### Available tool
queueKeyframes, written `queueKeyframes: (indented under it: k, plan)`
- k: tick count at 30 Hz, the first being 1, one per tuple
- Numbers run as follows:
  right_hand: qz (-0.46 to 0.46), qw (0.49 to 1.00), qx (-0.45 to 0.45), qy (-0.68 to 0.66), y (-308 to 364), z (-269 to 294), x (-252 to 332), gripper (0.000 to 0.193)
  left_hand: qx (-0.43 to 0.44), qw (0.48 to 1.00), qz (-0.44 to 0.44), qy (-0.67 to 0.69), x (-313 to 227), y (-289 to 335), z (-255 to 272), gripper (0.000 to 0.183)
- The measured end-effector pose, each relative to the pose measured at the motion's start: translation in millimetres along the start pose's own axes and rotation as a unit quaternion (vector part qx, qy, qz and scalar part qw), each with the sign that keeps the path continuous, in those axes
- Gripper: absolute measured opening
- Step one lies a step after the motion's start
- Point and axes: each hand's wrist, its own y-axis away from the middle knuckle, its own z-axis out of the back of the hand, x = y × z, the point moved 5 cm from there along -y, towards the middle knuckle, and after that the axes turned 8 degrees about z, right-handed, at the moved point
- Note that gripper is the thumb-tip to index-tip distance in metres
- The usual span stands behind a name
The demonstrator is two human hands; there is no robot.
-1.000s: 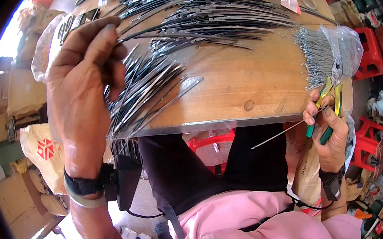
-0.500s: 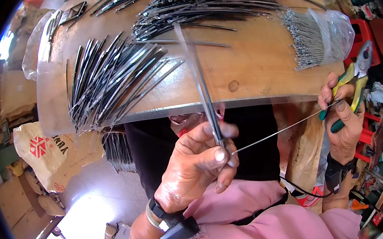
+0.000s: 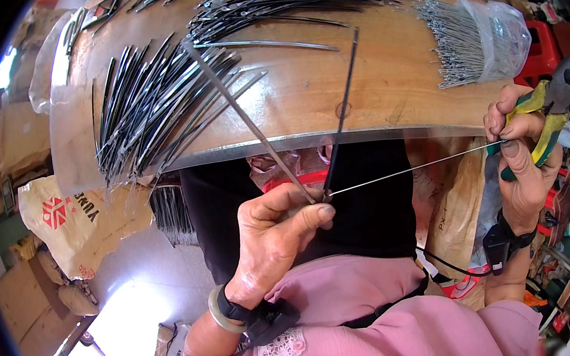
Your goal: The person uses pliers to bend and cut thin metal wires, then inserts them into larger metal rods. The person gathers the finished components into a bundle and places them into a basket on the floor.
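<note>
My left hand (image 3: 270, 232) is closed in a pinch on the lower ends of two long narrow metal strips. The silvery strip (image 3: 248, 121) leans up and left, the dark strip (image 3: 345, 105) up and right, so they form a V. From their lower ends a thin wire (image 3: 409, 168) stretches to my right hand (image 3: 525, 166), which pinches its far end between thumb and fingers. That same hand keeps a pair of pliers (image 3: 562, 85) with yellow-green handles in its palm, jaws pointing up and away from the wire.
On the wooden table (image 3: 388, 97) lie a pile of dark metal strips (image 3: 160, 111) at left and a larger pile (image 3: 287, 0) behind. A bundle of thin wires (image 3: 451, 42) in clear plastic lies at right. A brown paper bag (image 3: 85, 223) is beyond the table's left side.
The two strips were close together and now spread apart in a V. My left hand has moved slightly up and left, my right hand slightly right with the wire and pliers.
</note>
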Motion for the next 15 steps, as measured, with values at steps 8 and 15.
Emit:
queueKeyframes:
  k: [8, 15]
  plan:
    - [0.136, 0.917, 0.236, 0.291, -13.1, -53.9, 9.9, 0.022, 0.081, 0.988, 0.083, -0.102, 3.8, 0.9, -10.0, 0.006]
    - [0.149, 0.902, 0.306, 0.265, -6.2, -89.0, -8.4, 0.021, 0.096, 0.981, 0.106, -0.133, 6.7, 4.4, -3.7, 0.006]
